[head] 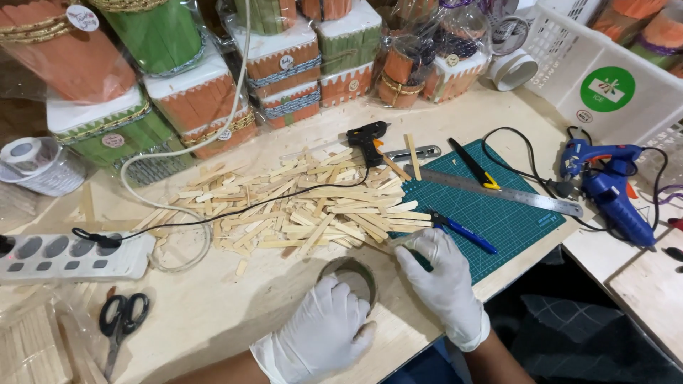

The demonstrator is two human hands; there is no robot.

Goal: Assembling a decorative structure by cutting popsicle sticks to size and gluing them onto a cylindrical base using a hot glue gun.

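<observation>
Scissors point(122, 318): flat on counter point(213, 313), left, unused.
Left hand point(324, 334): grip wrapped on cardboard ring point(350, 279), steadying it upright at counter's near edge.
Stick pile point(299, 210): heaped just beyond, within reach.
Right hand point(442, 281): fingertips pinching one wooden stick point(404, 243) beside ring.

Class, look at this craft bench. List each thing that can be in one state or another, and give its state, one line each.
Left hand: gloved, gripping a cardboard ring.
Right hand: gloved, pinching a wooden stick.
Scissors: closed, lying flat.
Black glue gun: standing among the sticks.
Blue glue gun: lying on its side.
Power strip: one plug in.
</observation>
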